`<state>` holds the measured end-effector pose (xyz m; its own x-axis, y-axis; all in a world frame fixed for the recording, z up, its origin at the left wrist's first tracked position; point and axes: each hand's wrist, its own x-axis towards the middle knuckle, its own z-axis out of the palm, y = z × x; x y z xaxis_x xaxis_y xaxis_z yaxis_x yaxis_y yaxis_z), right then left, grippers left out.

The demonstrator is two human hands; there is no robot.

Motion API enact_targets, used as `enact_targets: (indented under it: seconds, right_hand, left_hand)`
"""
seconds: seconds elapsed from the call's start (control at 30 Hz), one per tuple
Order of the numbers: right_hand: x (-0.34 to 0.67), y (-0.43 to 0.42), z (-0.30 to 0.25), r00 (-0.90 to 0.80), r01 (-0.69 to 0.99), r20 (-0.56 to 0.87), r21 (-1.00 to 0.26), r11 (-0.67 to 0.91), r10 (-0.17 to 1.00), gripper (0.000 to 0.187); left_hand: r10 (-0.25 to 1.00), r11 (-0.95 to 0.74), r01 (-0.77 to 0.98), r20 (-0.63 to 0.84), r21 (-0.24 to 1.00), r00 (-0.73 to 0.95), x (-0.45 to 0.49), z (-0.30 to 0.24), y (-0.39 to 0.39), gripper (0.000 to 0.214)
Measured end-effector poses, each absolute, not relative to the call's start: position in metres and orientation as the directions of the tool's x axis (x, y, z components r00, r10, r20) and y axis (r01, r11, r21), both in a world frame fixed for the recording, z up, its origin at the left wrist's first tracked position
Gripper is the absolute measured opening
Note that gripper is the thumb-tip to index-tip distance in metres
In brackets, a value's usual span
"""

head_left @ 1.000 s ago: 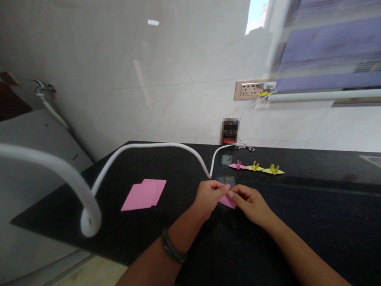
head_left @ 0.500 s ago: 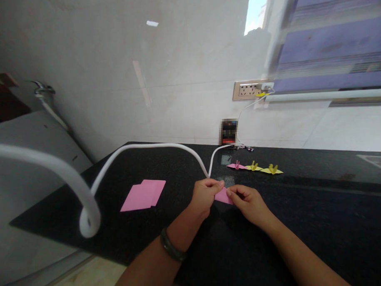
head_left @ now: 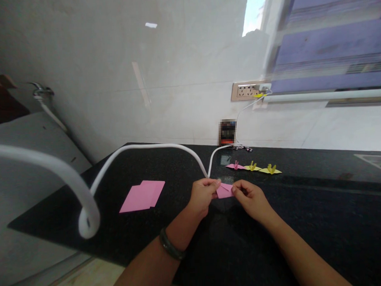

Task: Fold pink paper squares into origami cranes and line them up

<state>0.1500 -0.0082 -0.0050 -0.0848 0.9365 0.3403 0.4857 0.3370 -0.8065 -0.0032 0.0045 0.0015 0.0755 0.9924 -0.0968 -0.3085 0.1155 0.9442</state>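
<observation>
A small folded pink paper (head_left: 224, 190) is held just above the black countertop (head_left: 305, 222), pinched from both sides. My left hand (head_left: 202, 196) grips its left edge with closed fingers, and a dark bracelet (head_left: 170, 245) sits on that wrist. My right hand (head_left: 250, 199) pinches the right edge between thumb and forefinger. A stack of flat pink paper sheets (head_left: 142, 195) lies on the counter to the left of my hands.
Behind my hands stand three folded paper cranes, one pink crane (head_left: 235, 166) and two yellow cranes (head_left: 263, 168). A thick white hose (head_left: 86, 196) loops across the left of the counter. A small dark device (head_left: 228, 133) and a wall socket (head_left: 248, 91) sit at the back.
The pink paper has turned from hanging at an angle between my fingers to lying flatter and more spread between both hands. My hands have shifted slightly up and apart.
</observation>
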Motion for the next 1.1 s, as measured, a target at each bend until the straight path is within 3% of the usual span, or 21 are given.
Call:
enact_targets:
  seconds: [0.2,0.37,0.63,0.8,1.1]
  right_hand:
    - [0.1502,-0.0081,-0.0029,-0.026,0.395,0.35,-0.857,0.331,0.936,0.019]
    - [0.1486,-0.0099,-0.0007,-0.098,0.358,0.352,-0.86,0.363,0.931,0.02]
    - [0.1517,-0.0079,-0.0044,-0.036,0.399,0.406,-0.832,0.385,0.913,0.023]
    - [0.1548,-0.0092,-0.0005,-0.176,0.51,0.523,-0.676,0.532,0.834,0.026]
    - [0.1552,-0.0101,-0.0005,-0.337,0.592,0.588,-0.475,0.651,0.735,0.022]
  left_hand:
    - [0.955,0.206,-0.115,-0.174,0.972,0.242,-0.0041,0.0025,0.003,0.028]
    - [0.897,0.241,-0.065,-0.196,0.968,0.397,-0.0058,0.0045,-0.0001,0.034]
    - [0.941,0.215,-0.168,-0.158,0.962,0.299,-0.0069,0.0022,0.0049,0.033]
    - [0.96,0.194,-0.243,-0.134,0.95,0.244,-0.0087,0.0018,0.0077,0.03]
    - [0.935,0.156,-0.212,-0.075,0.965,0.347,-0.0105,0.0047,0.0051,0.03]
